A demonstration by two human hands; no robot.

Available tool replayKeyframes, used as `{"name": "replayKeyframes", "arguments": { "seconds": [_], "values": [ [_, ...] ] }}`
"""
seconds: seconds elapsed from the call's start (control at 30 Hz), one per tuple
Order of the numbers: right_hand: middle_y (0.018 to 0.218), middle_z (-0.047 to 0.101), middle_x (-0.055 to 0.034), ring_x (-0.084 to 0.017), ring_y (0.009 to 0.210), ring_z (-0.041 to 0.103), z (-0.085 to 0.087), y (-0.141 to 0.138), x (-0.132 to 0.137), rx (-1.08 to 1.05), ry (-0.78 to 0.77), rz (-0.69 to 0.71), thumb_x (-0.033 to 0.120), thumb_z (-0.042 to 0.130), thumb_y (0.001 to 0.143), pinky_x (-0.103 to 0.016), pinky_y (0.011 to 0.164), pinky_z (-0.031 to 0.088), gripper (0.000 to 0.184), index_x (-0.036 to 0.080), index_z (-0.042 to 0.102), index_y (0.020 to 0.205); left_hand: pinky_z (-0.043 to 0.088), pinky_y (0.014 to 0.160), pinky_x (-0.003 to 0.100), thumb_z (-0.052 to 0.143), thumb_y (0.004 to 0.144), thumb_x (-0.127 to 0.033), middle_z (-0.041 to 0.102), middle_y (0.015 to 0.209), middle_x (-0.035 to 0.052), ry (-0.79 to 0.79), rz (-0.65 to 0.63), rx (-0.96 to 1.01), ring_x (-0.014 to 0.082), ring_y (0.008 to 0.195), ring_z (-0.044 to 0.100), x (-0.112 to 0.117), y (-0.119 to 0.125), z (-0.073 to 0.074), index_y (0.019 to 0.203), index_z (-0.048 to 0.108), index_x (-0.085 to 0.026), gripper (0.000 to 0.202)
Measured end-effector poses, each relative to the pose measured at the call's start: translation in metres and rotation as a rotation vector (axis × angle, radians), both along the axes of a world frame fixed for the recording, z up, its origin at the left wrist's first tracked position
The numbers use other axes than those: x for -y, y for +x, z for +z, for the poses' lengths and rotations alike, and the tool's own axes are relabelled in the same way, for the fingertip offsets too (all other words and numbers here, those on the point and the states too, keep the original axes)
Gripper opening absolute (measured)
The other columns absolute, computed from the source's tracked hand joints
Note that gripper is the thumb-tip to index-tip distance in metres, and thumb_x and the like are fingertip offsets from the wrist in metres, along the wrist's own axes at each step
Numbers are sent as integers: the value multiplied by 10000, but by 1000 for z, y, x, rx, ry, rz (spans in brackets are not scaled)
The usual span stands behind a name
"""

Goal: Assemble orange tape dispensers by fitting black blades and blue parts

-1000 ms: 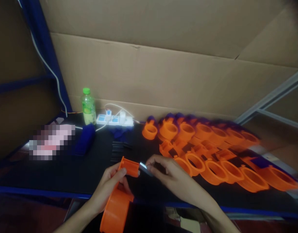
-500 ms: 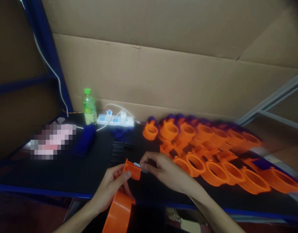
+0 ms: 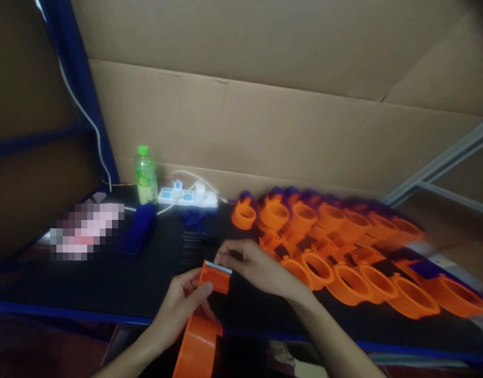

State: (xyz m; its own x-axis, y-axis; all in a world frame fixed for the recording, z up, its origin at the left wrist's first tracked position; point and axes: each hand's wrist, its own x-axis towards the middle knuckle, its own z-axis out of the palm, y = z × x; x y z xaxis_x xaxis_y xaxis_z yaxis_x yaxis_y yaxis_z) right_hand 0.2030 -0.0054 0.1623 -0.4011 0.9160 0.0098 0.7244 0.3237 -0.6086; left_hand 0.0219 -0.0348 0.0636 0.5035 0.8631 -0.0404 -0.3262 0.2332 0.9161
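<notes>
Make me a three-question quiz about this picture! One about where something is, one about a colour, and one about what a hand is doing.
1. Where does the bottle stand?
A. at the back of the table, left of the power strip
B. among the orange rings
C. in a hand

2. What colour is the bottle's cap?
A. red
B. green
C. white

3. What is the left hand doing?
A. lying flat on the table
B. pointing at the wall
C. gripping an orange plastic part

Answers: 1 A, it stands by the cardboard wall, just left of the white strip. 2 B, the cap is bright green. 3 C, its thumb and fingers close on the part, while the right hand pinches a small metal strip at its top edge.
</notes>
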Motion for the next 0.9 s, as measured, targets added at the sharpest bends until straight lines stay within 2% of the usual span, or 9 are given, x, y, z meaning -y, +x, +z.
{"name": "replayKeyframes", "arguments": {
  "seconds": [0.1, 0.2, 0.3, 0.43, 0.67, 0.8, 0.9],
  "values": [
    [1048, 687, -53, -146, 936, 638, -15, -2, -21, 160, 194, -157, 262, 380, 1032, -257, 818, 485, 282, 175, 645, 1076, 481, 437, 208, 662, 885, -385, 752, 579, 71, -43, 33, 30, 196, 469, 703, 2, 0, 5, 1170, 649, -105, 400],
    [1215, 628, -104, -213, 1089, 590, -36, -6, -37, 258, 254, -207, 227, 496, 979, -332, 897, 466, 265, 175, 593, 1220, 504, 454, 227, 636, 896, -397, 731, 562, 53, -101, 78, 72, 196, 468, 697, 3, -1, 14, 1117, 661, -106, 366],
    [1198, 628, -98, -218, 1095, 578, -51, -9, -44, 355, 274, -182, 195, 546, 945, -327, 878, 468, 257, 190, 601, 1197, 511, 464, 236, 623, 904, -391, 721, 560, 44, -123, 75, 97, 205, 485, 705, 3, -2, 18, 1115, 650, -115, 348],
    [1134, 646, -87, -201, 1017, 590, -57, -9, -42, 469, 287, -167, 176, 521, 958, -294, 796, 470, 193, 201, 616, 1124, 505, 465, 231, 642, 891, -388, 716, 540, 41, -152, 98, 111, 216, 505, 716, 3, -1, 17, 1114, 639, -122, 347],
    [1047, 664, -113, -227, 992, 588, -55, 2, -19, 622, 315, -227, 165, 466, 976, -285, 709, 454, 206, 179, 649, 1069, 500, 458, 229, 648, 886, -405, 699, 522, 22, -161, 99, 104, 212, 489, 712, 0, 0, 10, 1115, 632, -130, 359],
    [983, 677, -118, -246, 955, 605, -59, 15, 11, 685, 323, -289, 140, 483, 955, -302, 689, 449, 232, 165, 672, 1087, 498, 460, 232, 659, 874, -416, 704, 535, 29, -160, 129, 104, 217, 499, 714, 0, 0, 7, 1099, 636, -128, 366],
    [901, 680, -107, -243, 859, 629, -55, 31, 37, 711, 307, -326, 141, 532, 919, -294, 605, 419, 233, 184, 702, 1072, 501, 471, 235, 653, 880, -417, 706, 537, 36, -149, 135, 106, 220, 507, 716, 1, 0, 7, 1087, 636, -127, 357]
  ]
}}
